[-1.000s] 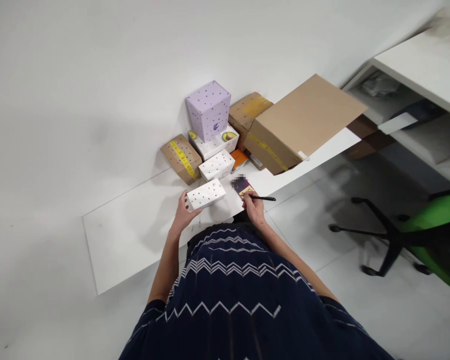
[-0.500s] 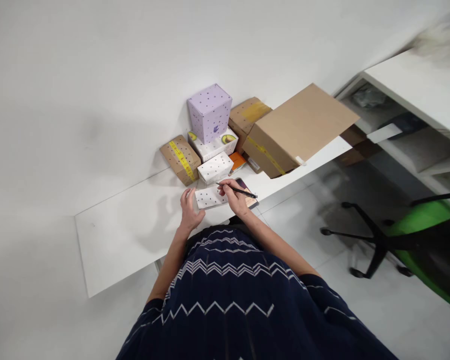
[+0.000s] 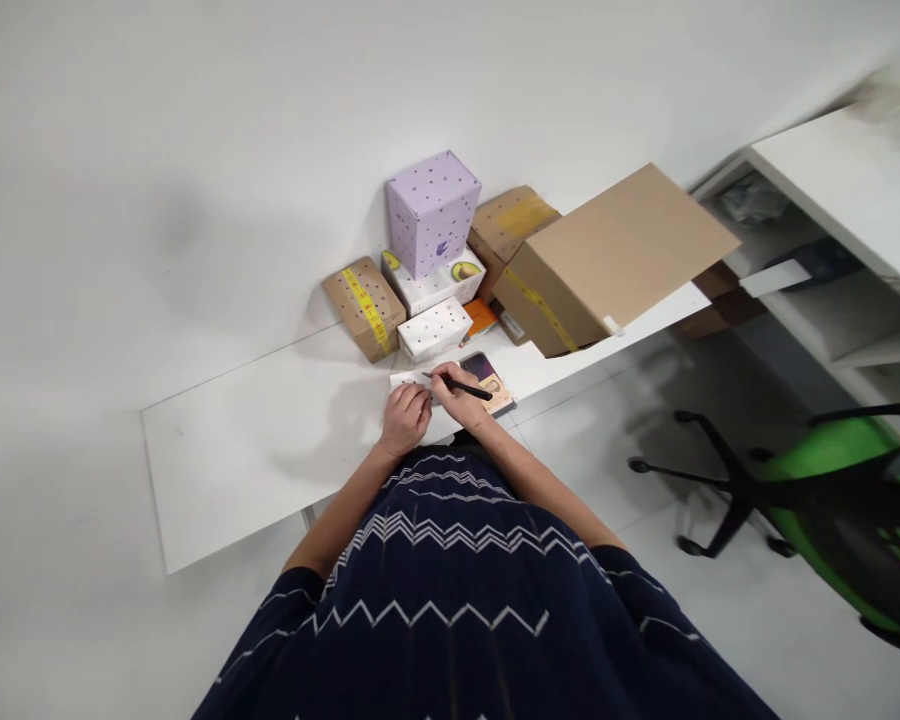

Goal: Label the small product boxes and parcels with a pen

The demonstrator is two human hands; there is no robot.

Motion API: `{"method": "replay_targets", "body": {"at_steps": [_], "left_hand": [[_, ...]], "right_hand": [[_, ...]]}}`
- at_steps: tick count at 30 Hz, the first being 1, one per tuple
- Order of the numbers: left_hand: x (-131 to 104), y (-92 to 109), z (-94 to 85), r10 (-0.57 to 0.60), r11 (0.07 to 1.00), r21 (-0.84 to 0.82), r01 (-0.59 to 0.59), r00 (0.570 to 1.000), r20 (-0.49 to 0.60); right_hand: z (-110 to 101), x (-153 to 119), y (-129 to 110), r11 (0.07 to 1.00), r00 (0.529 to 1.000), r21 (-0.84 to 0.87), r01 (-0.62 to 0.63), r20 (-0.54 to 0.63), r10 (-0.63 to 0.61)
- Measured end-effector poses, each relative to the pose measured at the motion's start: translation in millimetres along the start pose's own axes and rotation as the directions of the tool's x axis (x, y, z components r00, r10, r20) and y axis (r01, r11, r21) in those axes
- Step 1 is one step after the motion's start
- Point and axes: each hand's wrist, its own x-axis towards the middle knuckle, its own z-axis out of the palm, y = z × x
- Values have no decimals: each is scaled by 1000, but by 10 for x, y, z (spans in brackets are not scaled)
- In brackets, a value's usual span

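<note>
My right hand (image 3: 459, 398) is closed around a black pen (image 3: 474, 389), its tip pointing left over a small white box (image 3: 400, 379). Small dark marks dot this box, which lies near the table's front edge and is mostly covered by my hands. Across its near left part, my left hand (image 3: 407, 416) rests with fingers bent together, holding it. Just right of my right hand lies a dark phone (image 3: 481, 367) with a tan picture card (image 3: 493, 385) on it. Behind the hands stands another white box (image 3: 435, 330) with dark marks.
A lilac box (image 3: 433, 215) stands on a white avocado-print box (image 3: 427, 290). Brown cartons (image 3: 365, 308) sit at the left and behind; a large carton (image 3: 615, 250) overhangs the table (image 3: 247, 440) at right. Beyond are a shelf unit (image 3: 855, 190) and a green chair (image 3: 825, 460).
My left hand has moved right and onto the small white box, its fingers now together. The pen has shifted slightly left with my right hand, and the view has turned a little.
</note>
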Motion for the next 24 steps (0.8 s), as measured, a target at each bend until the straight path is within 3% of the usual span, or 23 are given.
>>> {"method": "replay_targets", "body": {"at_steps": [6,17,24], "left_hand": [[-20,-7,21,-14,1000,-8,14,1000,14],[-20,2,33,3,1000,-5,-3,1000,-18],[-25,-1,18,-15,1000,-22,16,1000,18]], "right_hand": [[23,3,9,998,999,-48,-34,23,35],[16,-2,-16,997,999,-67,24,44,-21],[8,-10,-8,997,997,-77,24,70,-19]]}}
